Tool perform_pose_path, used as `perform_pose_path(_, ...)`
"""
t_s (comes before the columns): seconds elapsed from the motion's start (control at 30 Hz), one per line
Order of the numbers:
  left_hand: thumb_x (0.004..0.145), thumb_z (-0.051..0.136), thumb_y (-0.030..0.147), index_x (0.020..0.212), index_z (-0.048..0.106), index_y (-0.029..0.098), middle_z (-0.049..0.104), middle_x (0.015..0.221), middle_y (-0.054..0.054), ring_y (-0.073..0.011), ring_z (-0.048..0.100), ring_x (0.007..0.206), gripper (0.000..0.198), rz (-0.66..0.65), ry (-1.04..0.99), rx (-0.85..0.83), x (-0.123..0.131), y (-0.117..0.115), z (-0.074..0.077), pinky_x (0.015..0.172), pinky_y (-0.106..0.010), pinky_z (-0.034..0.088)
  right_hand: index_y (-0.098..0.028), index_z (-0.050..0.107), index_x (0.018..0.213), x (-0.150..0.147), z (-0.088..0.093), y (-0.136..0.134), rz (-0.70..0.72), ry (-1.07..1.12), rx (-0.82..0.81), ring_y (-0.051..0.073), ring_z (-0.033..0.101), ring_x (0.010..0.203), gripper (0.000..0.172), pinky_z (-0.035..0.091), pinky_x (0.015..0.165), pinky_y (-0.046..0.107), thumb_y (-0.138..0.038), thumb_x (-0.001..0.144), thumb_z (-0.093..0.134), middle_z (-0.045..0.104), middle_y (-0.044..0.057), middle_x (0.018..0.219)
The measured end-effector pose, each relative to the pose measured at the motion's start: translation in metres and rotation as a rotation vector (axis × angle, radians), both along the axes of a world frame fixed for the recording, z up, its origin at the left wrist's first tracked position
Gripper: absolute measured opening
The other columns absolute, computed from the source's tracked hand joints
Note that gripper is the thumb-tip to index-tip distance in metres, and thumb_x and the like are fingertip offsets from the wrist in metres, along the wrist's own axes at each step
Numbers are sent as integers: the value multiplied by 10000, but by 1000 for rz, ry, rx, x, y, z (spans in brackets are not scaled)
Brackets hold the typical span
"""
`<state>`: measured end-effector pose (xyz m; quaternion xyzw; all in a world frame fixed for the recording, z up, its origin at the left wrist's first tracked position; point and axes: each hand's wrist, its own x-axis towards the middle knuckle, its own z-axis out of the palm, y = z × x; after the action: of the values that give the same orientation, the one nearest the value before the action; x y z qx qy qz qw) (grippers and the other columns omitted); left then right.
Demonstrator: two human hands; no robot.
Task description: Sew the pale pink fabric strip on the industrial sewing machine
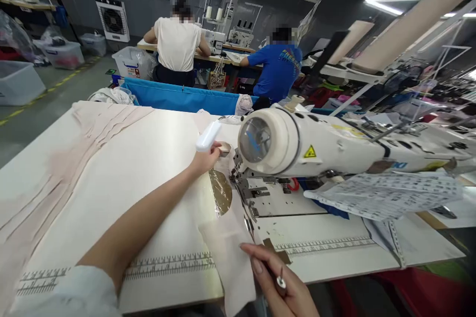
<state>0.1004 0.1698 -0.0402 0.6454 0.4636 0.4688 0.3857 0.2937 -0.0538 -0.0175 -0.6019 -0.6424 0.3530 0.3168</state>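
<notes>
Left hand (206, 158) reaches out w/ fingers closed round a small white tool (208, 135), just by the sewing machine (316, 146) head; right hand (280, 285) sits near the table (148, 158) edge, fingertips pressing a pale fabric strip (228, 252) flat, a small silver tool pinched betw. fingers; strip runs from the needle area toward the edge, looks thin, soft, prob. slippery, best held by its edges; more fabric (55, 173) lies left; printed sheets (386, 195) right; machine head crowds the left hand; two people sew further back.
</notes>
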Motion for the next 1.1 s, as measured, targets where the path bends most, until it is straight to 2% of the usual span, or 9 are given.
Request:
perform_pose_path(0.1,811,501,90,895,610,151,635,934,-89,-252,573,978,151,-23,174,99,-10,-50,7,921,-430,452,-278,708,1100,3,6,2,66,-3,127,211,671,1037,274,561,787,201,-388,932,522,719,59,1111)
perform_pose_path(0.2,840,501,120,1006,608,141,607,987,-101,-260,534,975,199,-160,537,302,-9,-92,6,843,-419,485,-283,695,1091,-1,15,5,117,24,248,198,677,993,239,554,770,203,-319,942,512,725,42,1053)
perform_pose_path(0.27,864,487,139,1087,577,127,594,1026,-111,-256,523,964,240,-230,756,429,-2,-106,4,811,-402,497,-292,685,1072,-6,20,7,127,72,350,181,679,953,218,545,755,197,-267,940,513,723,24,1025)
perform_pose_path(0.37,856,487,116,1088,561,111,590,1004,-115,-256,529,949,244,-217,944,506,14,-105,3,816,-390,498,-290,655,1062,-16,27,5,131,163,452,168,668,926,223,533,747,202,-213,942,484,706,13,1002)
perform_pose_path(0.43,853,481,89,1046,567,110,596,971,-118,-261,539,925,213,-172,1047,519,24,-99,3,795,-388,503,-276,634,1062,-21,29,2,139,201,442,170,657,906,224,528,739,224,-210,950,452,686,21,977)
perform_pose_path(0.6,911,417,84,949,582,130,611,949,-119,-250,560,883,175,-127,1139,558,35,-89,7,731,-363,514,-218,584,1082,-21,30,-7,323,250,430,156,597,736,265,485,653,258,-174,943,362,609,28,818)
perform_pose_path(0.77,931,408,114,980,602,157,632,951,-94,-218,593,882,205,-69,1152,591,30,-84,3,687,-310,518,-180,550,1126,-10,19,-7,438,157,424,171,578,707,342,433,597,262,-90,851,370,635,47,840)
perform_pose_path(0.93,912,462,153,957,622,196,651,900,-41,-177,621,842,171,37,960,675,28,-80,-2,613,-257,491,-176,547,1089,-1,7,-7,339,61,331,183,612,764,357,435,660,270,-45,789,406,659,42,877)
perform_pose_path(1.1,858,494,140,937,626,198,645,914,-46,-180,620,851,164,5,953,697,29,-78,-1,614,-257,490,-204,568,1097,-7,11,-13,322,103,324,163,644,873,319,425,756,243,-63,834,454,697,14,919)
